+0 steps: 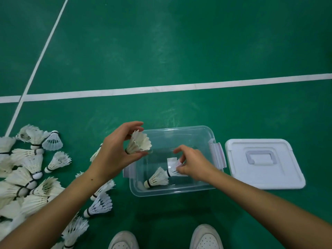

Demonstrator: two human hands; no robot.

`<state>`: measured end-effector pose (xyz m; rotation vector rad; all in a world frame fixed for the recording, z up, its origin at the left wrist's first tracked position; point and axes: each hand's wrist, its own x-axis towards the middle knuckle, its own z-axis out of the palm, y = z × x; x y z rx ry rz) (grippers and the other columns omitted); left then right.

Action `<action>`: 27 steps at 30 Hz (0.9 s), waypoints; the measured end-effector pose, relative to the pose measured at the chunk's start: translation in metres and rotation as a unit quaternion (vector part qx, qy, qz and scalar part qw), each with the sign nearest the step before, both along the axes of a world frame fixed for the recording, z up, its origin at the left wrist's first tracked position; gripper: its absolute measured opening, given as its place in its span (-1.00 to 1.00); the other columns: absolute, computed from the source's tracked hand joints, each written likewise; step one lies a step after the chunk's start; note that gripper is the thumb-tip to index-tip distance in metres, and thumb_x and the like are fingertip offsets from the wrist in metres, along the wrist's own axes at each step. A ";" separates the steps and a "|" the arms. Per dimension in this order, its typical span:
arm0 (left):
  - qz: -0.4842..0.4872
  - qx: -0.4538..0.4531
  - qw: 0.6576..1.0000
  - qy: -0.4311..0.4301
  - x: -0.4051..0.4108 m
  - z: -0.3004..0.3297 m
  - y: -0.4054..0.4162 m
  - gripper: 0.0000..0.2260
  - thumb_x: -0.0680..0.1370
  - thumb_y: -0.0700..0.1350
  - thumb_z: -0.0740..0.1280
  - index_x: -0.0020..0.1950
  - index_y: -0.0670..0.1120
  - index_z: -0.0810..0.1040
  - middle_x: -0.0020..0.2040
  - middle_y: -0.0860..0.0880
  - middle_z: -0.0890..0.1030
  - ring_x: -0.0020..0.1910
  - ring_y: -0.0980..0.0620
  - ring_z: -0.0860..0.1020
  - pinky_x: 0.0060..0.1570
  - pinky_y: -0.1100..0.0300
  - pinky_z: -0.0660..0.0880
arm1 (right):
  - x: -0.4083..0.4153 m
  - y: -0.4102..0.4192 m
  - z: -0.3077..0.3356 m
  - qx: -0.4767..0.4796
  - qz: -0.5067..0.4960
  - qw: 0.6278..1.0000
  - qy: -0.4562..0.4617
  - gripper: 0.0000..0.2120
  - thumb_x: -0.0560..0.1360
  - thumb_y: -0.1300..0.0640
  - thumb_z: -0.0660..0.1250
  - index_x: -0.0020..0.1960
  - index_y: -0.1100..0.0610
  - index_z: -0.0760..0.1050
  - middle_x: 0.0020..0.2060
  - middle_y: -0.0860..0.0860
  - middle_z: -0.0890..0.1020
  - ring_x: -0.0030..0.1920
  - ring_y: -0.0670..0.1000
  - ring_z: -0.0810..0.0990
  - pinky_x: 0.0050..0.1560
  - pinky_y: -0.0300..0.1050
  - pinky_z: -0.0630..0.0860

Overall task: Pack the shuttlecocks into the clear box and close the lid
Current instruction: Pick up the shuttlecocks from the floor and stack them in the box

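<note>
The clear box [213,139] stands open on the green floor in front of me. One white shuttlecock [158,178] lies on its bottom near the front. My right hand [192,163] is inside the box, its fingers pinching a second shuttlecock [173,171] by the feathers, low over the bottom. My left hand [116,150] hovers over the box's left edge, gripping a third shuttlecock [139,143] with its cork pointing down-left. A heap of white shuttlecocks [30,173] covers the floor to the left. The white lid [264,162] lies flat to the right of the box.
White court lines [179,87] cross the green floor beyond the box. My two white shoes [206,238] show at the bottom edge, just behind the box. Loose shuttlecocks [98,206] lie between my left forearm and the box.
</note>
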<state>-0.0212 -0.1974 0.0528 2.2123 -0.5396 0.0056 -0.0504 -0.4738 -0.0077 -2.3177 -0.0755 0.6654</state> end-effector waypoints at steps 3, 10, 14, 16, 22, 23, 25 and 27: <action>0.012 -0.027 0.999 0.014 -0.003 -0.001 0.001 -0.28 0.37 -0.12 0.68 0.47 -0.03 0.46 0.27 0.08 0.64 0.25 0.12 0.64 0.30 0.09 0.59 | 0.001 0.018 -0.015 0.000 0.028 0.999 0.029 -0.43 0.52 0.25 0.52 0.47 0.10 0.43 -0.08 -0.07 0.57 -0.17 -0.18 0.52 -0.26 -0.39 0.41; -0.011 -0.037 0.999 0.033 -0.004 0.003 -0.005 -0.28 0.40 -0.13 0.66 0.49 0.05 0.44 0.26 0.12 0.64 0.17 0.07 0.67 0.18 0.11 0.64 | 0.007 0.030 -0.028 0.022 0.032 0.993 0.113 -0.26 0.45 0.19 0.62 0.52 0.06 0.35 -0.05 -0.02 0.53 -0.08 0.06 0.62 -0.05 -0.04 0.68; -0.002 -0.041 0.998 0.037 -0.005 -0.002 -0.011 -0.24 0.40 -0.17 0.67 0.51 0.05 0.42 0.21 0.09 0.64 0.17 0.08 0.66 0.21 0.23 0.59 | 0.006 0.023 -0.022 0.055 0.005 0.990 0.127 -0.22 0.42 0.12 0.65 0.53 0.03 0.35 -0.06 -0.03 0.59 -0.10 0.01 0.64 0.05 -0.02 0.67; 0.005 -0.042 0.998 0.047 -0.005 -0.003 -0.013 -0.26 0.39 -0.17 0.68 0.50 0.02 0.44 0.19 0.11 0.65 0.17 0.12 0.65 0.20 0.27 0.58 | 0.007 0.017 -0.012 0.062 0.002 0.991 0.119 -0.21 0.42 0.07 0.65 0.53 0.02 0.34 0.00 -0.04 0.66 -0.04 -0.03 0.67 0.13 -0.02 0.66; -0.034 0.011 0.999 0.010 0.001 -0.006 -0.033 -0.47 0.39 -0.05 0.68 0.31 -0.03 0.61 0.11 0.13 0.65 0.04 0.16 0.64 0.06 0.12 0.62 | 0.007 -0.007 0.051 0.235 -0.116 0.965 -0.002 -0.53 0.49 0.13 0.59 0.34 -0.05 0.54 0.13 -0.06 0.70 0.12 -0.03 0.70 0.24 0.00 0.65; -0.045 0.015 0.999 0.012 0.002 -0.008 -0.039 -0.49 0.40 -0.03 0.67 0.29 -0.01 0.62 0.11 0.13 0.63 0.02 0.15 0.63 0.04 0.14 0.62 | 0.005 -0.007 0.061 0.276 -0.135 0.951 -0.014 -0.57 0.49 0.16 0.59 0.30 -0.04 0.57 0.13 -0.05 0.71 0.14 -0.02 0.70 0.24 -0.04 0.65; -0.056 0.015 0.998 0.014 0.002 -0.013 -0.051 -0.53 0.41 0.00 0.65 0.28 0.01 0.62 0.11 0.13 0.59 0.01 0.18 0.61 0.03 0.22 0.59 | 0.001 -0.003 0.068 0.303 -0.146 0.941 -0.027 -0.55 0.47 0.17 0.61 0.28 -0.04 0.57 0.07 -0.01 0.73 0.13 0.02 0.71 0.23 -0.04 0.65; -0.060 0.008 0.998 0.016 0.000 -0.019 -0.064 -0.53 0.42 0.02 0.65 0.28 -0.01 0.62 0.07 0.12 0.59 0.00 0.22 0.59 0.00 0.30 0.55 | -0.002 0.002 0.063 0.275 -0.139 0.950 -0.044 -0.49 0.45 0.17 0.61 0.33 -0.07 0.53 -0.03 0.04 0.74 0.04 0.05 0.73 0.20 0.05 0.66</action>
